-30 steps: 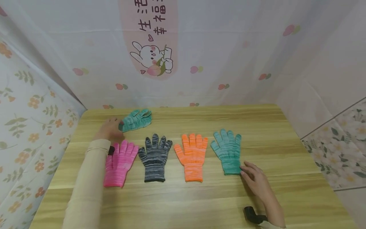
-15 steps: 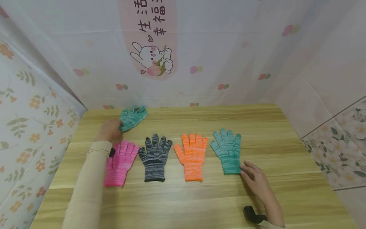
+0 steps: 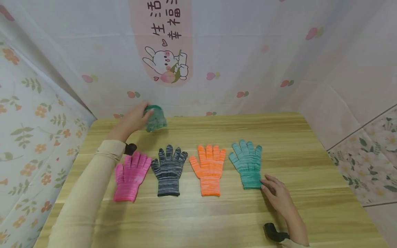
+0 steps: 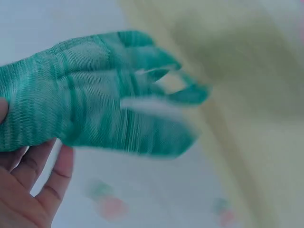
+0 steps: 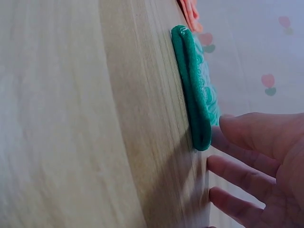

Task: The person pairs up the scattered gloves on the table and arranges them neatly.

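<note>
Near the back left of the table, my left hand [image 3: 134,119] pinches a green striped knit glove [image 3: 156,119] by its cuff. The glove hangs fingers-down above the table in the head view; in the left wrist view its fingers are blurred [image 4: 95,95]. Another green glove [image 3: 246,165] lies flat at the right, fingers away from me. Beside its cuff my right hand [image 3: 279,196] rests on the table with relaxed fingers. In the right wrist view, the thumb and index finger are close to the cuff edge [image 5: 192,90]; whether they touch it I cannot tell.
Left of the flat green glove lie an orange glove [image 3: 209,170], a black-and-grey glove [image 3: 169,170] and a pink glove [image 3: 131,177], in a row on the wooden table [image 3: 198,220]. A printed curtain [image 3: 248,62] hangs right behind the table's back edge.
My left hand has lifted the green glove off the table, moving it back and slightly right; its cuff is now up and its fingers hang down. The right hand has stayed put.
</note>
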Motion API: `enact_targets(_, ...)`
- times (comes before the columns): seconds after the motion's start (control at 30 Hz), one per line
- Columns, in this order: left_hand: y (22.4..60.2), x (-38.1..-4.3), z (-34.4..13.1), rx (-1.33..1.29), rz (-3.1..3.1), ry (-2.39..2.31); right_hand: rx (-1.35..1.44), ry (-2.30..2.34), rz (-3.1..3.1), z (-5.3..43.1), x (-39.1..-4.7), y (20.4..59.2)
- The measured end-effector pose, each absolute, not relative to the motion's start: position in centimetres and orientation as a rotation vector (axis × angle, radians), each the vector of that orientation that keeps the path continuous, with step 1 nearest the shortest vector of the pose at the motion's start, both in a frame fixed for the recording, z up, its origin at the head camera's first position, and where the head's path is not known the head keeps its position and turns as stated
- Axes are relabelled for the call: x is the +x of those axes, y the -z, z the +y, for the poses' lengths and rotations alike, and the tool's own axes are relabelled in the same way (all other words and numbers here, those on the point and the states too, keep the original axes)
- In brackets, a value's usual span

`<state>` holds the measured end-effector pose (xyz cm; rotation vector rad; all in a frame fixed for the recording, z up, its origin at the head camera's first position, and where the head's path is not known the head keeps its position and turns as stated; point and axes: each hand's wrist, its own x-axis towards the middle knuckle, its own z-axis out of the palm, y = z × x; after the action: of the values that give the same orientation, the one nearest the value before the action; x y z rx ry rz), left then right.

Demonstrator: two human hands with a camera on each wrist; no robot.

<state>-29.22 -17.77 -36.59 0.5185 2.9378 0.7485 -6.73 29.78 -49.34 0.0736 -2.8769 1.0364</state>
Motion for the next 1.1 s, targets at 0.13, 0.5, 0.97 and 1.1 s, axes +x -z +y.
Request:
enact_targets(0.13,34.4,-28.8,-13.1,0.63,3.056,-0.739,0.074,-1.046,-2.876,30.0,-6.7,49.4)
enact_targets(0.5,34.4,-26.0,0.5,0.87,2.826,-0.881,0.07,-1.088,-2.858,29.9,-6.5,49.3)
enact_targets(0.97,36.8,-24.0,10.2,0.945,2.782,-1.105,0.077,-1.075,-2.823,30.1,-6.4,49.5)
enact_targets(1.1,37.5,-23.5,11.5,1.012,2.824,-1.159,0.053,-1.097,-2.846,30.0,-6.4,49.4)
